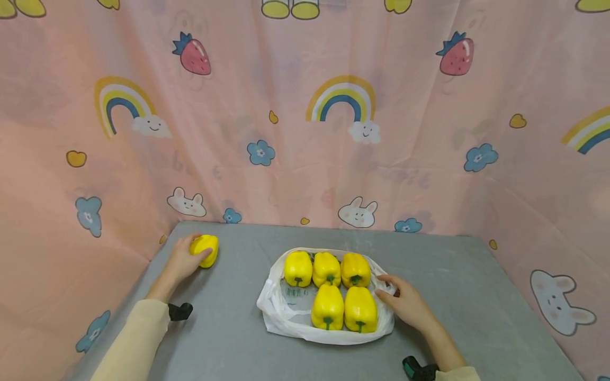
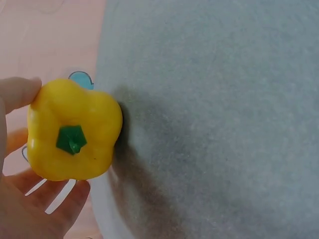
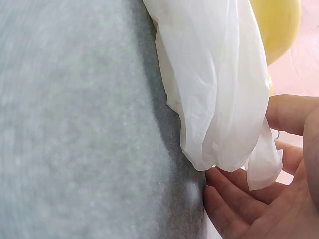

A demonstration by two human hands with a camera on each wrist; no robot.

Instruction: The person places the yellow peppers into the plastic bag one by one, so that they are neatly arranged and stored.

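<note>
At the table's far left, my left hand (image 1: 183, 258) grips a yellow bell pepper (image 1: 205, 251), thumb on one side and fingers on the other. The pepper's green stem (image 2: 73, 140) faces the camera in the left wrist view. A white plastic bag (image 1: 286, 325) lies mid-table with its mouth spread wide, and several yellow bell peppers (image 1: 328, 307) sit inside in two rows. My right hand (image 1: 405, 301) holds the bag's right edge, thumb and fingers around the loose plastic (image 3: 234, 99). Its fingertips are low at the bag's side, close to the table.
Grey cloth covers the table (image 1: 229, 301). A pink patterned curtain (image 1: 295, 185) hangs behind the back edge and along both sides. Black wrist straps (image 1: 180, 311) sit at the ends of the cream sleeves (image 1: 135, 338).
</note>
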